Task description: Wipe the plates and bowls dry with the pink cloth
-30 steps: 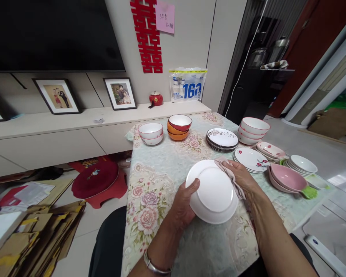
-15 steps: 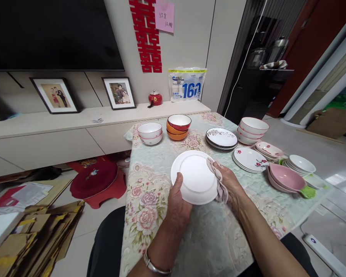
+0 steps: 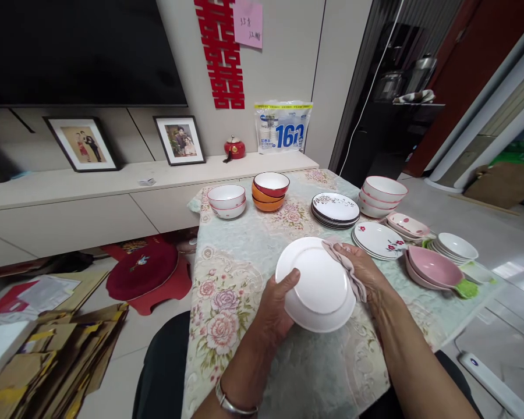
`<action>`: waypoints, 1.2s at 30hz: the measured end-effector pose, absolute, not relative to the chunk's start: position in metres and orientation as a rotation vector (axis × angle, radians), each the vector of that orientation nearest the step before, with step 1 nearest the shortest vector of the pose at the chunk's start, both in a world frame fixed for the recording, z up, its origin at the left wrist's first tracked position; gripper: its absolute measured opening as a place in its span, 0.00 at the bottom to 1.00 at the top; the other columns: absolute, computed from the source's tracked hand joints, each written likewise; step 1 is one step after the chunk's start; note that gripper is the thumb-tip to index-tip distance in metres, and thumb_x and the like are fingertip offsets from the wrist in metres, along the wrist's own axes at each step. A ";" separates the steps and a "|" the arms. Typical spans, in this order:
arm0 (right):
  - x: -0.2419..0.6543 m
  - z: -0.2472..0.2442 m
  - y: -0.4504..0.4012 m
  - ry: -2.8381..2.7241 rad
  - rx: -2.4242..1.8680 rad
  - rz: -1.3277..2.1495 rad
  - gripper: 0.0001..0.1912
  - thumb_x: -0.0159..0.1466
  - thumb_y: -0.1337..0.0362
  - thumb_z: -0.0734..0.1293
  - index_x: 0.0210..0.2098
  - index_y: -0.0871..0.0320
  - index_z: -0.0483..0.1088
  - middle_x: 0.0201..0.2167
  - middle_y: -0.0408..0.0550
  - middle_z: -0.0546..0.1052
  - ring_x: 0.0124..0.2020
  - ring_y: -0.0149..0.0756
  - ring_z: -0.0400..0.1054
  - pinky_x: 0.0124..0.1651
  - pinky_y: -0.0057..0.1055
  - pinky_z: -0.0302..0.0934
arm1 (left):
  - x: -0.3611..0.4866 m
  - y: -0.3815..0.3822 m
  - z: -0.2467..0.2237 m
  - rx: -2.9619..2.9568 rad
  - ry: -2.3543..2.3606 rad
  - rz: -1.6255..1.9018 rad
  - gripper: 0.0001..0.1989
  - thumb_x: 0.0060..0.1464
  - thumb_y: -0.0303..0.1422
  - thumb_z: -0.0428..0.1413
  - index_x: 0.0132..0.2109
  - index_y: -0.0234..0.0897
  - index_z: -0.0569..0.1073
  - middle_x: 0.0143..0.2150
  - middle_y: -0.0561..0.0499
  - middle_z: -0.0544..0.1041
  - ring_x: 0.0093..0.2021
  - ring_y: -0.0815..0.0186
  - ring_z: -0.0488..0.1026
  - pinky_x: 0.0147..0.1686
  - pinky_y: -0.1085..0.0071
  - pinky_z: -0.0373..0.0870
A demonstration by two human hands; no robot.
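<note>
Left hand (image 3: 276,302) grips an upturned white plate (image 3: 317,285), now shifted rightward and nearer; right hand (image 3: 367,272) clasps a pinkish cloth (image 3: 351,273) against its rim, suggesting ongoing wiping.

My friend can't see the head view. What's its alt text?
Left hand holds a white plate, underside showing; right hand holds a cloth at its edge. Stacked bowls and plates sit beyond on a flowered tablecloth.

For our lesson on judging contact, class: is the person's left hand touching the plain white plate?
Touching. The head view shows the left hand gripping the plain white plate at its edge, the thumb lying over the rim.
</note>
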State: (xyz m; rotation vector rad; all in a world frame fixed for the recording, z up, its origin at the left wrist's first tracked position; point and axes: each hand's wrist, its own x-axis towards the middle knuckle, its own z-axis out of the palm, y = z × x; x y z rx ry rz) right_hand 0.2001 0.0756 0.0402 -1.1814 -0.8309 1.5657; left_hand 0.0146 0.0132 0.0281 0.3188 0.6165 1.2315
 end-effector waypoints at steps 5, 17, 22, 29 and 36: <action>0.178 0.034 0.076 -0.744 -1.140 1.486 0.17 0.52 0.52 0.76 0.34 0.56 0.72 0.26 0.46 0.80 0.25 0.38 0.73 0.29 0.32 0.67 | 0.018 0.013 0.030 0.266 0.636 1.393 0.30 0.48 0.30 0.65 0.60 0.29 0.71 0.46 0.39 0.82 0.51 0.48 0.77 0.55 0.53 0.70; 0.155 0.018 0.065 -1.184 -1.204 1.636 0.25 0.54 0.41 0.71 0.34 0.58 0.69 0.16 0.39 0.71 0.14 0.28 0.61 0.17 0.25 0.55 | 0.005 0.035 0.034 0.001 0.586 1.547 0.24 0.60 0.33 0.54 0.62 0.29 0.68 0.49 0.39 0.81 0.53 0.53 0.76 0.59 0.56 0.68; 0.168 0.025 0.064 -1.633 -1.153 1.529 0.22 0.58 0.45 0.70 0.37 0.59 0.71 0.28 0.43 0.75 0.27 0.32 0.66 0.28 0.26 0.59 | -0.006 0.040 0.035 -0.038 0.569 1.618 0.23 0.61 0.34 0.53 0.62 0.33 0.70 0.51 0.40 0.80 0.52 0.55 0.77 0.60 0.57 0.66; 0.185 0.016 0.074 -2.135 -1.615 0.407 0.24 0.58 0.52 0.67 0.50 0.59 0.71 0.50 0.59 0.73 0.51 0.53 0.65 0.51 0.47 0.59 | -0.014 0.046 0.035 -0.026 0.637 1.690 0.22 0.62 0.33 0.53 0.61 0.34 0.70 0.50 0.42 0.81 0.51 0.59 0.78 0.59 0.59 0.68; 0.189 0.011 0.077 -1.875 -1.423 0.271 0.24 0.62 0.58 0.63 0.57 0.58 0.69 0.57 0.59 0.72 0.59 0.50 0.62 0.60 0.50 0.55 | -0.007 0.036 0.038 0.228 0.800 1.819 0.26 0.53 0.31 0.61 0.60 0.36 0.71 0.51 0.42 0.80 0.50 0.58 0.77 0.53 0.61 0.73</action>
